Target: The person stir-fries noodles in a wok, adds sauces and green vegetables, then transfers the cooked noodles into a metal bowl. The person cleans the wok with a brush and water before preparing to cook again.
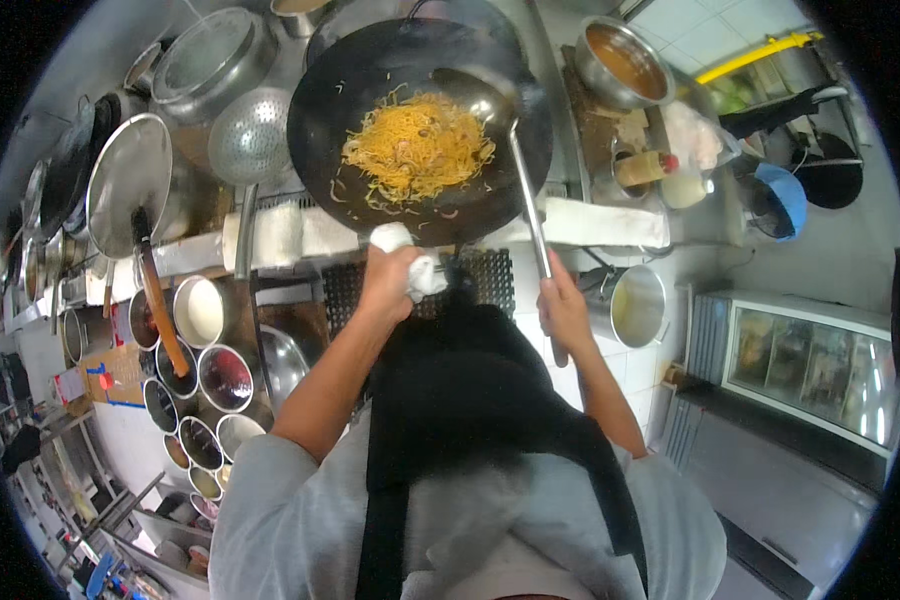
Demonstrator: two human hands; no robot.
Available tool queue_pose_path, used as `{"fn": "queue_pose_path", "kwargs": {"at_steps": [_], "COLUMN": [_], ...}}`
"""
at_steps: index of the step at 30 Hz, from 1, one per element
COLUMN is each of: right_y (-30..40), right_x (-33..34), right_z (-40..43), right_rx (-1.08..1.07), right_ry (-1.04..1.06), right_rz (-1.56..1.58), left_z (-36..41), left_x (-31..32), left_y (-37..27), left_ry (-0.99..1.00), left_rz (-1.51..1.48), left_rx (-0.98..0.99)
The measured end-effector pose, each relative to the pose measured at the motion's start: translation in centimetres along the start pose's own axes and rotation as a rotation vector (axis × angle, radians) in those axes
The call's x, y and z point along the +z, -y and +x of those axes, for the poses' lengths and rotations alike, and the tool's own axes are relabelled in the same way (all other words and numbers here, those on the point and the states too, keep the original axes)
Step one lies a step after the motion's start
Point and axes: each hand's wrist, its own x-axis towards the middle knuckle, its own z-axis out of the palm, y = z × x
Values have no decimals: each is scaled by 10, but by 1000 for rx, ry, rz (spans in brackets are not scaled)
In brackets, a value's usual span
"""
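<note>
A large black wok (322, 142) sits before me on the range, with a heap of yellow noodles (420, 146) in its middle. Sliced onion and other small bits lie among the strands and around them. At the wok's near rim, my left hand (391, 274) grips a folded white cloth (424, 277); whether a handle is under it I cannot tell. My right hand (566, 304) is closed around the long metal handle of a wok ladle (526, 187). The ladle's bowl rests inside the wok, to the right of the noodles.
Left of the wok lies a perforated skimmer (251, 139), beside a wood-handled strainer (129, 180). Several seasoning pots (225, 379) stand lower left. On the right are a steel bowl of brown liquid (622, 64), a squeeze bottle (645, 169), a metal pot (637, 304) and a glass-fronted display case (806, 367).
</note>
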Motion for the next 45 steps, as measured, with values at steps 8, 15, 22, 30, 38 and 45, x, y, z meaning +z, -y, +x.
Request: {"fn": "queue_pose_path", "kwargs": {"at_steps": [8,15,22,30,38,45], "right_y": [50,41,29,23,9,35], "right_x": [-22,-40,-24,-36,-38,-41], "right_z": [-5,31,13,62,27,66], "right_rx": [-219,-112,-179,-379,-460,-257], "right_ry": [233,71,338,26,322,117], "right_rz": [-628,-513,-647,-504,-789,-836], "left_z": [-7,11,77,100,-50,-18], "left_x": [-52,-126,-163,-180,-38,-13], "left_y": [38,7,17,12,3,53], "left_ry": [160,-181,-393,-523,71,47], "left_rz": [-77,365,1081,1233,1136,1307], "left_rx": [-145,419,598,826,1293,1372]}}
